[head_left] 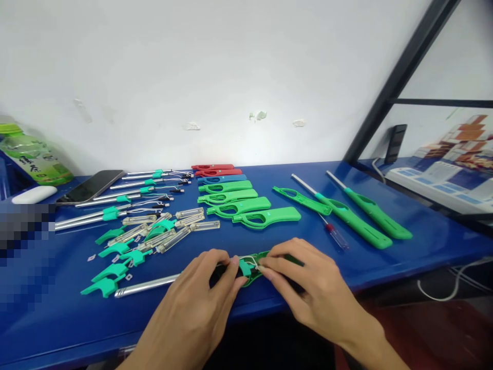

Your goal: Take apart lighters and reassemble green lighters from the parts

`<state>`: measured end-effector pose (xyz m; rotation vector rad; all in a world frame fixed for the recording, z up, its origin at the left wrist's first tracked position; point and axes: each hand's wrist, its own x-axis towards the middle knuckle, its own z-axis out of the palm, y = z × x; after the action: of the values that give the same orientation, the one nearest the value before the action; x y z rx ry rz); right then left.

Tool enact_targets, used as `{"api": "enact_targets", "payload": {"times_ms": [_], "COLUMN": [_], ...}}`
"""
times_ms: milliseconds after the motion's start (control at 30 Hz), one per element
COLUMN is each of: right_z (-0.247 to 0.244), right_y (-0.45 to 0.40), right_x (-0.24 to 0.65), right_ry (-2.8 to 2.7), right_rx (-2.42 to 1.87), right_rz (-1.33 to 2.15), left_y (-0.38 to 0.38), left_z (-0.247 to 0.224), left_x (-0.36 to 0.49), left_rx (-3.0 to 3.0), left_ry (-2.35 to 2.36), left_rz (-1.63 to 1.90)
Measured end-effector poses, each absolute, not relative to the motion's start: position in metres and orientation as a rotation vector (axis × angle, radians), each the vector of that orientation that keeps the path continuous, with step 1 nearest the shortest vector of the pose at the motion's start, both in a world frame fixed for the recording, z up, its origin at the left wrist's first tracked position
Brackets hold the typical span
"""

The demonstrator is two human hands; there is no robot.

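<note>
At the table's front, a green lighter handle shell (252, 281) lies open side up between my hands. A silver lighter tube (148, 285) points left out of it, and its teal collar (245, 267) shows inside the shell. My left hand (192, 300) is closed around the tube near the collar, fingertips pressed together. White wire (250, 259) loops over the shell. The fingertips of my right hand (314, 290) pinch at this wire inside the handle, covering the shell's right part.
Tubes with wires (123, 198), teal triggers (115, 272) and clear gas tanks (173, 239) lie left. Several green handle shells (269, 216) are lined up behind. Rightward are a screwdriver (336, 235) and two assembled lighters (356, 223). A phone (92, 186) and bottle (34, 156) stand far left.
</note>
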<state>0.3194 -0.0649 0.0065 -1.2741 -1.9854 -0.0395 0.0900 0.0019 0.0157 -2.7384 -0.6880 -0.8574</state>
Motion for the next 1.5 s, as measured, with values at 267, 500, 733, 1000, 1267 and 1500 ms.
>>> {"api": "enact_targets", "payload": {"times_ms": [267, 500, 733, 1000, 1267, 1500], "right_z": [0.013, 0.014, 0.014, 0.017, 0.021, 0.018], "right_y": [-0.065, -0.061, -0.062, -0.057, -0.038, -0.037], "right_x": [0.315, 0.315, 0.315, 0.316, 0.318, 0.319], "right_ry": [-2.175, -2.192, -2.154, -2.055, -2.041, -2.063], "right_rx": [-1.376, -1.37, -1.37, -1.44, -1.394, -1.326], "right_rz": [0.036, 0.038, 0.11, 0.276, 0.319, 0.244], "left_y": [0.002, 0.011, 0.012, 0.013, 0.013, 0.011], "left_z": [0.008, 0.007, 0.011, 0.012, 0.01, 0.007], "left_x": [0.087, 0.08, 0.076, 0.077, 0.078, 0.076], "left_rx": [-2.823, -2.821, -2.857, -2.874, -2.897, -2.905], "left_ry": [-0.817, -0.858, -0.908, -0.948, -0.959, -0.959], "left_rz": [-1.093, -1.178, -1.21, -1.206, -1.158, -1.132]}}
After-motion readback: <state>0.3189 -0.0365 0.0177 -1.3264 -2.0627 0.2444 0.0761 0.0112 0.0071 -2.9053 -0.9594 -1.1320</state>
